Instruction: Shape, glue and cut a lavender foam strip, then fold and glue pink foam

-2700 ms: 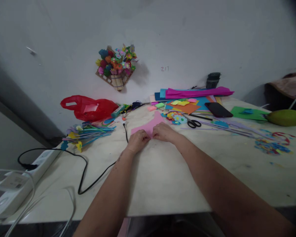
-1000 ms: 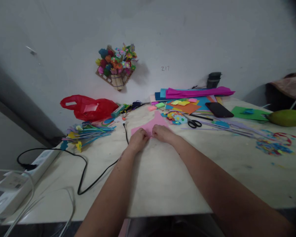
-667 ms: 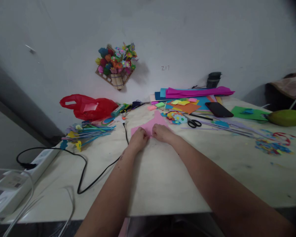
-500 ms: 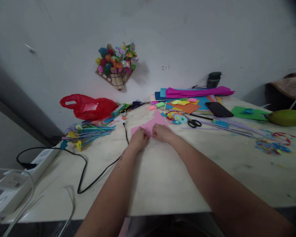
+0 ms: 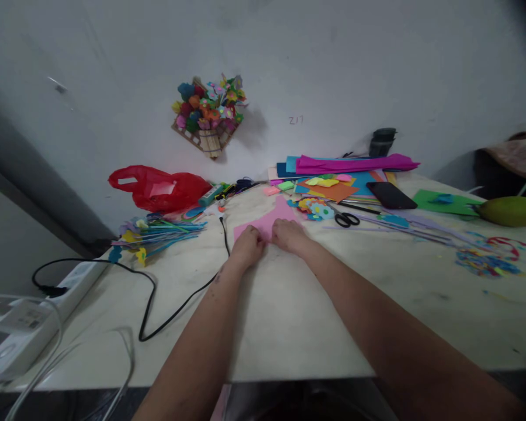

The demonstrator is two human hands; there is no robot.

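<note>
A pink sheet of paper [image 5: 266, 223] lies on the table with a piece cut out of its upper left side. My left hand [image 5: 249, 245] is closed on its near edge, fingers curled in a pinch. Close beside it, my right hand [image 5: 289, 235] also has its fingers curled on the same edge. The fingertips of both hands are partly hidden, so how the edge sits between them is hard to see. Just right of the sheet are colourful paper flowers [image 5: 318, 209] and black-handled scissors [image 5: 346, 219].
A red plastic bag [image 5: 166, 190] and stemmed paper flowers [image 5: 158, 234] are at the left, with a black cable [image 5: 146, 310] looping in front. Stacked coloured sheets [image 5: 355, 165], a dark phone [image 5: 391, 195], a green fruit-like object [image 5: 511, 211] and paper scraps [image 5: 486, 261] are at the right.
The view has shifted very slightly. Both hands stay on the near edge of the pink paper, with only a tiny shift of the right fingers.
</note>
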